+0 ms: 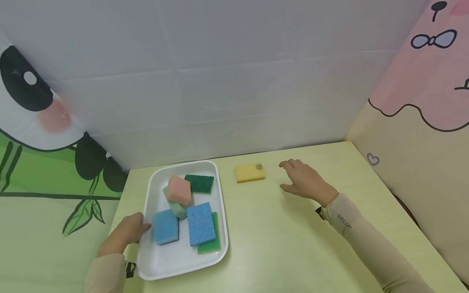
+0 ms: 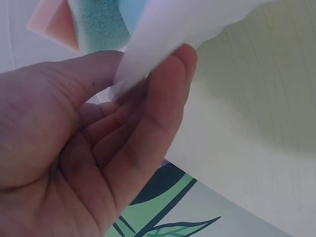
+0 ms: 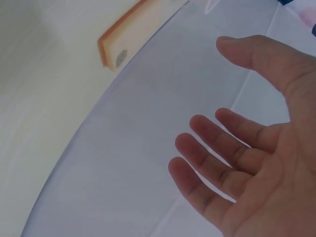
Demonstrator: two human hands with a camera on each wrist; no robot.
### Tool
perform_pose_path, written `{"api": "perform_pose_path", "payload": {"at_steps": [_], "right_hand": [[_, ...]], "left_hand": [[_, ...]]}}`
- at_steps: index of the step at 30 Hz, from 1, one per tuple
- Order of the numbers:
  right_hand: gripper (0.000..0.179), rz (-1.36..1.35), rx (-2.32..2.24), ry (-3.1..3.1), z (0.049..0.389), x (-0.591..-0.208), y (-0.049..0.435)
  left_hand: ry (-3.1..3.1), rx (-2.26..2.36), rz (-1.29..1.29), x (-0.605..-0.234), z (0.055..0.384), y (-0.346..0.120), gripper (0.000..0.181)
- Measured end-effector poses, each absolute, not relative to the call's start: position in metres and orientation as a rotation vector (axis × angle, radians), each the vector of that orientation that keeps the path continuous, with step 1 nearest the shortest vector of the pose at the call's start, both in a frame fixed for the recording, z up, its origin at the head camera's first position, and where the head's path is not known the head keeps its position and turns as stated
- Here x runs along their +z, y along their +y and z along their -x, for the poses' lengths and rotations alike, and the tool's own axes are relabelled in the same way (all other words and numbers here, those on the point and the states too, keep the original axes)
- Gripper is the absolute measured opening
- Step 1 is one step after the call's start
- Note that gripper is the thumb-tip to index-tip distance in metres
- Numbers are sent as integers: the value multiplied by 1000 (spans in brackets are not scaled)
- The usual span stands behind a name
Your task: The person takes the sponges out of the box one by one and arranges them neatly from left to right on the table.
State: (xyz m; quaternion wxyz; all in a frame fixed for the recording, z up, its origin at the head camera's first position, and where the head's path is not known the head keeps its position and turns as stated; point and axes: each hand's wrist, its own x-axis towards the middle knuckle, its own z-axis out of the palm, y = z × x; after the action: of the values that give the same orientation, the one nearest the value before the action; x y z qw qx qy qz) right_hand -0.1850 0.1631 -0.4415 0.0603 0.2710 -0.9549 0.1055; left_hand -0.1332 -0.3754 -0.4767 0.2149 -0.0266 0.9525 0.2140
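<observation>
My left hand (image 1: pixel 129 231) grips the left rim of a white tray (image 1: pixel 165 266), thumb inside and fingers curled under the edge, as the left wrist view shows. Several sponges and pads lie in the tray: a pink sponge (image 1: pixel 179 189) on top of a pale green one (image 1: pixel 178 210), a dark green scouring pad (image 1: pixel 199 184), a light blue sponge (image 1: pixel 166 227), and a speckled blue sponge (image 1: pixel 201 224) partly over a green pad (image 1: pixel 216 234). My right hand (image 1: pixel 305 181) hovers over the table with nothing in it, fingers relaxed and thumb apart. To its left lies a yellow sponge (image 1: pixel 250 173) with a dark spot.
The pale yellow table (image 1: pixel 293 244) meets a whitish cloth wall (image 1: pixel 234 101) at the back. Cartoon-printed panels stand at the left (image 1: pixel 36 171) and the right (image 1: pixel 421 122).
</observation>
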Motion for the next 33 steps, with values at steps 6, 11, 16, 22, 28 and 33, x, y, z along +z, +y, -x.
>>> {"api": "perform_pose_path", "payload": {"at_steps": [6, 11, 16, 22, 28, 33], "right_hand": [[65, -817, 349, -2922, 184, -437, 148], [66, -861, 331, -2921, 185, -434, 122], [67, -906, 352, -2940, 182, -434, 91], [63, -922, 377, -2984, 176, -432, 56], [63, -975, 378, -2996, 172, -432, 19], [65, -1053, 368, -2996, 168, -436, -16]], "left_hand": [[2638, 598, 70, -476, 132, -376, 19], [2630, 606, 72, -477, 132, -378, 21], [2627, 610, 71, -479, 133, -379, 21], [2627, 615, 82, -482, 135, -378, 21], [2636, 601, 76, -481, 136, -378, 20], [2642, 613, 66, -481, 136, -378, 20]]}}
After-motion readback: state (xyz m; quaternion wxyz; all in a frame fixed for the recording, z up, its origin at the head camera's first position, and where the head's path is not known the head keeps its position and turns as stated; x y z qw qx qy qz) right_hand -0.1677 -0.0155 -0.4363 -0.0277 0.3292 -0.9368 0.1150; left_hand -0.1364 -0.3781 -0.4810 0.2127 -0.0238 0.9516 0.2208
